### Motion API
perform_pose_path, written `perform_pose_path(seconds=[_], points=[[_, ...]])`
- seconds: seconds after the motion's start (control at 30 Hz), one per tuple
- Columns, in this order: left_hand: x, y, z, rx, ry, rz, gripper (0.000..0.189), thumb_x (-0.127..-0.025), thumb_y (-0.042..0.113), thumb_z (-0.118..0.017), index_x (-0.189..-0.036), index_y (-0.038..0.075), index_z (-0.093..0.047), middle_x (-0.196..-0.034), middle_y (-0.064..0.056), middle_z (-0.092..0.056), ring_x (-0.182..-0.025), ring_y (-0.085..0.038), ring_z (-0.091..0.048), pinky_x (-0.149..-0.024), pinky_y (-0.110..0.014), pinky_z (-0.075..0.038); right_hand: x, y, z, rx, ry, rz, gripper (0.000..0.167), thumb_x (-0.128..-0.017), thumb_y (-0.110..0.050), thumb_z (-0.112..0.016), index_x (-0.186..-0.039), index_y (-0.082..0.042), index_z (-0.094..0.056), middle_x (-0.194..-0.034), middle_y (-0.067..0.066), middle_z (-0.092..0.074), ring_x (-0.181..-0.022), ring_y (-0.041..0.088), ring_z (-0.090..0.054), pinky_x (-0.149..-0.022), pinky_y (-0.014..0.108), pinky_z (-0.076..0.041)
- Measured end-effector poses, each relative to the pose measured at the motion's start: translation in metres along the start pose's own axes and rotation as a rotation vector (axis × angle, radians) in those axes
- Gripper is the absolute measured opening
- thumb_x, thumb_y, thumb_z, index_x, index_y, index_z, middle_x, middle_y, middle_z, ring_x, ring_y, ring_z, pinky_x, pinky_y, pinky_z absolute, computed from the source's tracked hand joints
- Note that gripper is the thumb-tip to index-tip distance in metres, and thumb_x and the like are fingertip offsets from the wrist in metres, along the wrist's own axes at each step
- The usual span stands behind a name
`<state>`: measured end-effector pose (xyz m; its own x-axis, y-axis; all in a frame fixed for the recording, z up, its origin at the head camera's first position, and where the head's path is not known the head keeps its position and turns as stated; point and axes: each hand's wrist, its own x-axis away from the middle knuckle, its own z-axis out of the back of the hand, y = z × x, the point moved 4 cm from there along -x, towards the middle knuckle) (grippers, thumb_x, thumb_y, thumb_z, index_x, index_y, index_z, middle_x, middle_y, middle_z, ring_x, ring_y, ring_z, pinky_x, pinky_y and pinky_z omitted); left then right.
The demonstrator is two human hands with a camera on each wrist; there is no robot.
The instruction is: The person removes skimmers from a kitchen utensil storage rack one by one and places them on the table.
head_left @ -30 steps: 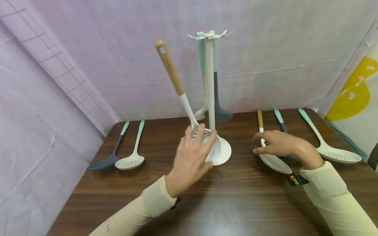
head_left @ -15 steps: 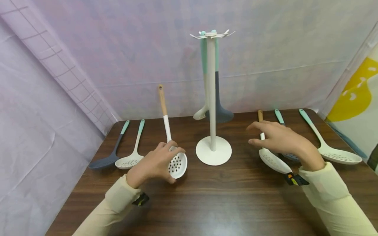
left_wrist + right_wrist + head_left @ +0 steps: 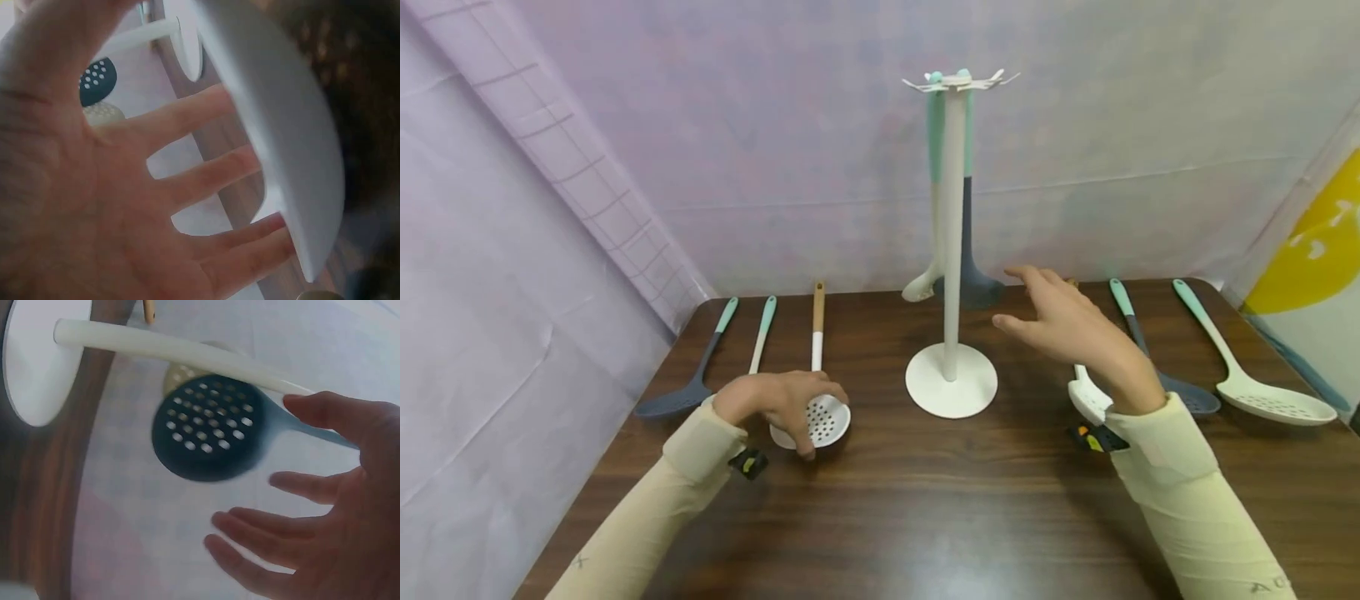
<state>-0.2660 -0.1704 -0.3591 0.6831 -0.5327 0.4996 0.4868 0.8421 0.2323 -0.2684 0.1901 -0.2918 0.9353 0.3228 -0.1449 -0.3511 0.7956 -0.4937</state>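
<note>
My left hand (image 3: 781, 406) spans the round bowl of a white skimmer (image 3: 829, 420) with a wooden handle, low over the table. In the left wrist view, the fingers (image 3: 181, 125) reach the rim of the bowl (image 3: 294, 137), and their tips are hidden behind it. My right hand (image 3: 1070, 327), fingers spread and holding nothing, hovers right of the white utensil stand (image 3: 952, 250). Beneath it lies a wooden-handled slotted spoon (image 3: 1087, 398), partly hidden. A dark grey skimmer (image 3: 206, 431) and a cream one (image 3: 178, 375) hang from the stand, beyond the right fingertips.
At left on the brown table (image 3: 910, 517) lie a grey slotted utensil (image 3: 677, 400) and a mint-handled one (image 3: 760, 342), partly covered by the left hand. Another grey slotted utensil (image 3: 1191, 396) and a cream slotted spoon (image 3: 1273, 400) lie at right. Hooks (image 3: 1000, 79) ring the stand's top.
My left hand has carried the white skimmer leftward, away from the stand, and its raised handle has come down. My right hand has shifted left and up towards the stand.
</note>
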Motion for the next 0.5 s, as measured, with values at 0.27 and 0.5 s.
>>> perform_pose_path(seconds=[0.27,0.5], points=[[-0.007,-0.013,0.016,0.099,-0.127,0.009,0.085,-0.071,0.022,-0.090,-0.148,0.027,-0.054,-0.152,-0.008,-0.048,-0.130,-0.028,-0.047,-0.100,-0.044,-0.050,-0.015,0.003,-0.015,-0.023,0.019,-0.008,0.084,-0.101,-0.038,-0.065,-0.164,-0.007,-0.019,-0.167,0.023,-0.029,-0.152,0.048,-0.029,-0.116,0.073,-0.027],[-0.006,-0.024,0.021,0.138,-0.168,0.054,0.086,-0.073,0.015,-0.085,-0.151,0.026,-0.050,-0.158,-0.009,-0.041,-0.132,-0.029,-0.043,-0.103,-0.043,-0.045,-0.022,0.003,-0.020,-0.041,0.055,0.021,0.077,-0.101,-0.035,-0.064,-0.162,-0.007,-0.027,-0.162,0.023,-0.039,-0.144,0.048,-0.043,-0.110,0.068,-0.040]])
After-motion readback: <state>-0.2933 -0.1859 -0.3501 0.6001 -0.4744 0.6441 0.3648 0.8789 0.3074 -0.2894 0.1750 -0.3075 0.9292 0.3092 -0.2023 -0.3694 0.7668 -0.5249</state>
